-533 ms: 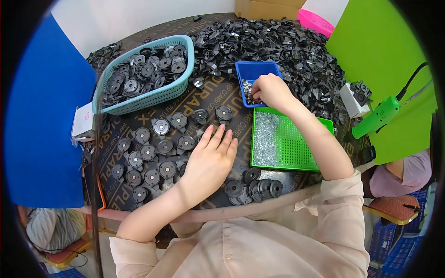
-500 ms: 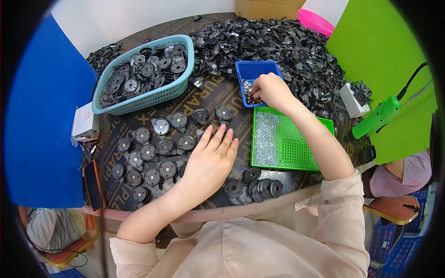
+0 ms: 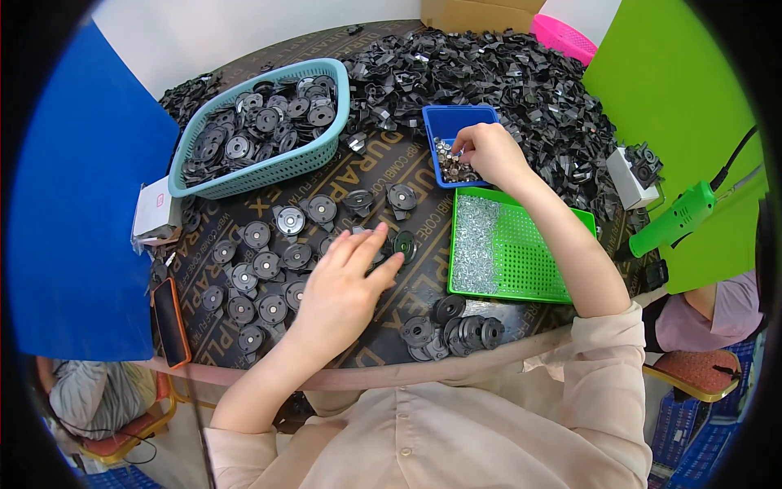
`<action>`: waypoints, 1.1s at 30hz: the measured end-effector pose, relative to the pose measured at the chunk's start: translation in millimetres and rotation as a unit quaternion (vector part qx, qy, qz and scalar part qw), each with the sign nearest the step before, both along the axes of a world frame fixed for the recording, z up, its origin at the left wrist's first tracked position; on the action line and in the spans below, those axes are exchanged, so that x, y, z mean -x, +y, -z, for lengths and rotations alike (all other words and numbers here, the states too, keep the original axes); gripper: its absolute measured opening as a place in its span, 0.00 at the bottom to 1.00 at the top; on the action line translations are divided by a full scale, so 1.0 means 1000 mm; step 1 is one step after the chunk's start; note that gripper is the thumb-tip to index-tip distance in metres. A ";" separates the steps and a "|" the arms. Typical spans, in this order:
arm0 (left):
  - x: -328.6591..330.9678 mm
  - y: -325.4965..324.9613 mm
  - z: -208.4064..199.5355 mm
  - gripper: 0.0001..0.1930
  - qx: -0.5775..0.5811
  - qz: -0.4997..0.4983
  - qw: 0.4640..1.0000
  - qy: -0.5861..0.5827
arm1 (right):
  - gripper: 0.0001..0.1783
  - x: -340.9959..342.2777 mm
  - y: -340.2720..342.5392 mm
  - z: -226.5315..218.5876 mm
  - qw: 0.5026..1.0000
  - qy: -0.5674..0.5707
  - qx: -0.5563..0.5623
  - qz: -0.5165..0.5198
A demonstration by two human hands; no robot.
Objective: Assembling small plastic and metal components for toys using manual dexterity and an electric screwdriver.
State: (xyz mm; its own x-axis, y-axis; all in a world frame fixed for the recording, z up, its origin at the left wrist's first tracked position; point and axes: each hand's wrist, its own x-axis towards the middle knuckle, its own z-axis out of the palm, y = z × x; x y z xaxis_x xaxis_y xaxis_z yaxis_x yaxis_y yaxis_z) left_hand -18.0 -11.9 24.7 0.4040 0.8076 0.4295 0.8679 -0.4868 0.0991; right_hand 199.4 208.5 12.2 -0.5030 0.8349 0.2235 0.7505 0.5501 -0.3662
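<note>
My left hand (image 3: 340,281) is spread low over the rows of black round discs (image 3: 265,264), its fingers apart and holding nothing. One black disc (image 3: 404,244) lies just beyond its fingertips. Many of the discs have a small silvery piece at the centre. My right hand (image 3: 495,153) is at the blue bin (image 3: 438,122), thumb and fingers pinched together just above the small round metal parts (image 3: 453,169). Whatever is between those fingertips is too small to make out. Under my right forearm, a green tray (image 3: 521,273) holds a heap of small silvery pieces (image 3: 475,236).
A pale blue basket (image 3: 342,110) full of discs stands at the back left. A large pile of black parts (image 3: 489,73) covers the back. A green electric screwdriver (image 3: 674,218) hangs at right. Stacked discs (image 3: 464,332) sit near the front edge; a phone (image 3: 170,323) lies left.
My left hand has drawn back leftward with its fingers spreading, uncovering a disc on its right. My right hand has lifted slightly from among the metal parts. The whole view has shifted a little.
</note>
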 end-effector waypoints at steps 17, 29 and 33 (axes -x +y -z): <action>-0.020 0.033 0.015 0.15 0.019 0.037 0.999 0.003 | 0.11 -0.004 0.006 -0.001 1.000 0.015 -0.011 -0.010; -0.036 -0.044 0.023 0.21 0.175 0.064 0.969 -0.160 | 0.10 -0.003 0.008 -0.005 1.000 0.023 -0.010 -0.010; -0.034 -0.041 0.014 0.20 0.205 0.032 0.961 -0.186 | 0.09 -0.003 0.005 -0.002 0.996 -0.007 -0.073 -0.049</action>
